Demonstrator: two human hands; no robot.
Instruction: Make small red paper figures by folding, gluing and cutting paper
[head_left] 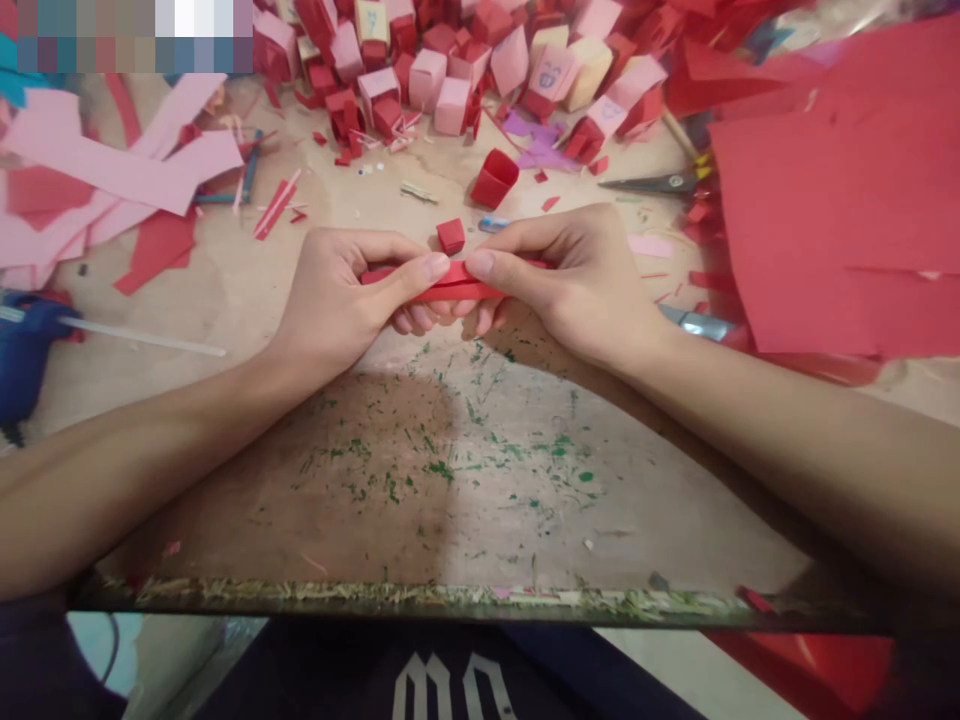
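Both hands meet over the middle of a worn wooden board [465, 480]. My left hand [341, 300] and my right hand [570, 280] are closed on the same folded red paper strip [457, 290], thumbs pressed on top of it, fingers curled under. The strip runs left to right between them. Just beyond the thumbs sits a small red paper cube [451, 236]. A larger open red paper box [495, 178] stands a little farther back.
A heap of red and pink paper boxes [465, 60] fills the back. Pink paper strips [112, 170] lie at left, red sheets [840, 200] at right. Scissors [660, 183] lie at back right. A blue glue gun [30, 345] rests at far left.
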